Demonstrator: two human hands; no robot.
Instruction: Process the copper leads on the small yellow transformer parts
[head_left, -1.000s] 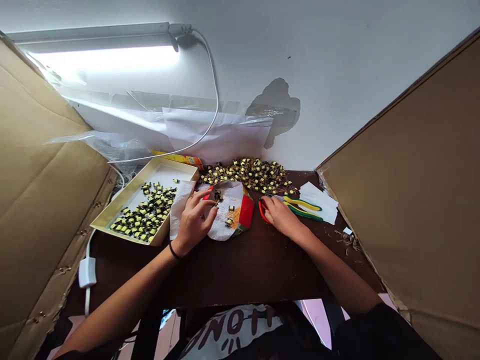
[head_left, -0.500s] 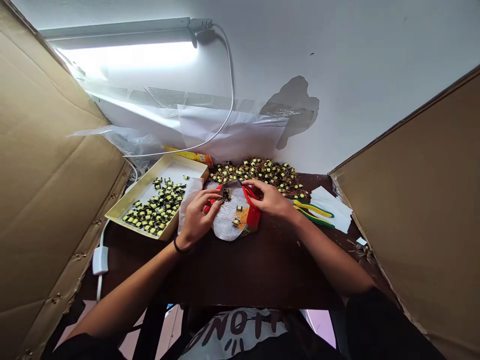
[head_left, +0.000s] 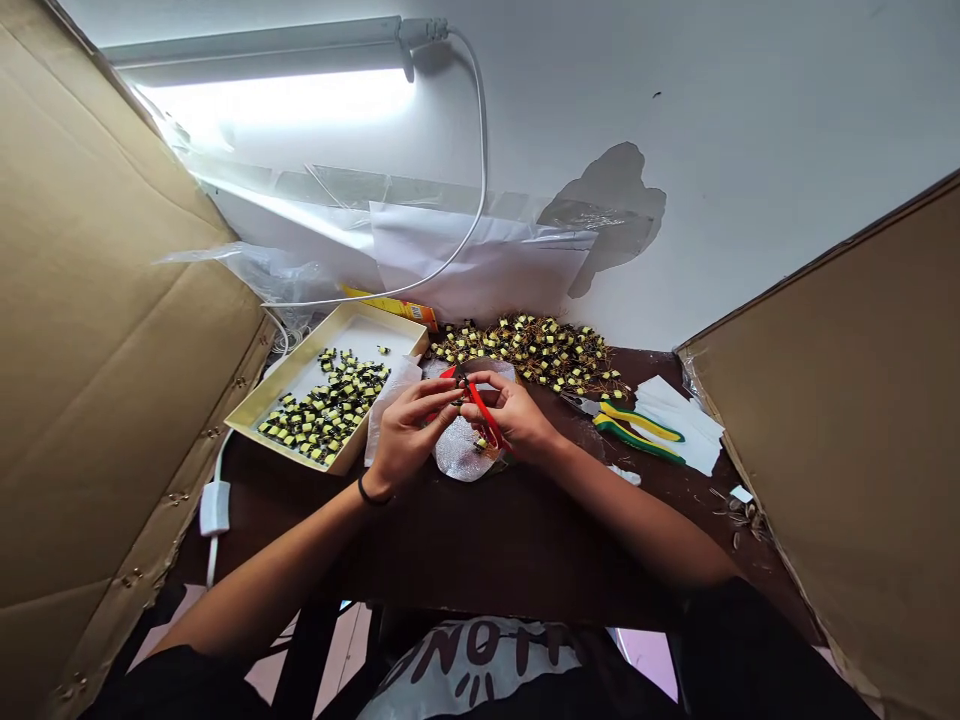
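While right grip (head_left: 521,418) holds red cutters (head_left: 486,418), tip beside left grip (head_left: 406,425)

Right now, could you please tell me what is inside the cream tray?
The cream tray holds many small yellow-and-black parts, its pale floor showing beside them; what the heap covers cannot be seen.

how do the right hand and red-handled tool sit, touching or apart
Touching: in the head view, the right hand holds the red-handled tool between thumb and fingers.
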